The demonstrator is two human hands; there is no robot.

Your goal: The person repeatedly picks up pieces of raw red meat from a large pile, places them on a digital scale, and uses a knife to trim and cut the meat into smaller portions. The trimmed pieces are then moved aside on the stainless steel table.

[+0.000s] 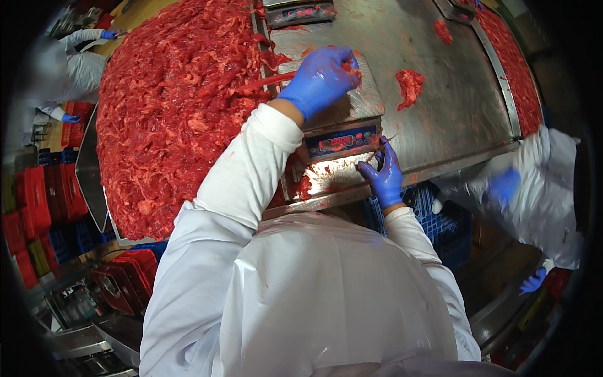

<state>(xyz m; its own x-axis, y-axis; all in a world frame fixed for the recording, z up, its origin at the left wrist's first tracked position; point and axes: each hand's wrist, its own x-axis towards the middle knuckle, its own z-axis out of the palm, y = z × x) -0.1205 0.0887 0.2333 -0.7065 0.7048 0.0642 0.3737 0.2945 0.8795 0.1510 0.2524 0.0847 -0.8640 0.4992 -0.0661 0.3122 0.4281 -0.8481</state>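
My left hand (321,80), in a blue glove, is closed on a piece of raw red meat (355,76), part of which shows past the fingers. It hangs over the steel pan of a bench scale (367,100). A strip of meat (267,81) stretches from behind my left wrist to a big heap of raw meat (176,113) on the left. My right hand (386,174), gloved too, rests at the front corner of the scale beside its lit display (339,143), thumb and forefinger apart. A thin pale sliver juts out by the forefinger; what it is I cannot make out.
A meat scrap (409,88) and a smaller one (442,31) lie on the steel table (465,81). A second scale (301,12) stands beyond. At right, more meat (509,63) and a co-worker (534,195). Blue crate (440,226) below; red crates (129,279) lower left.
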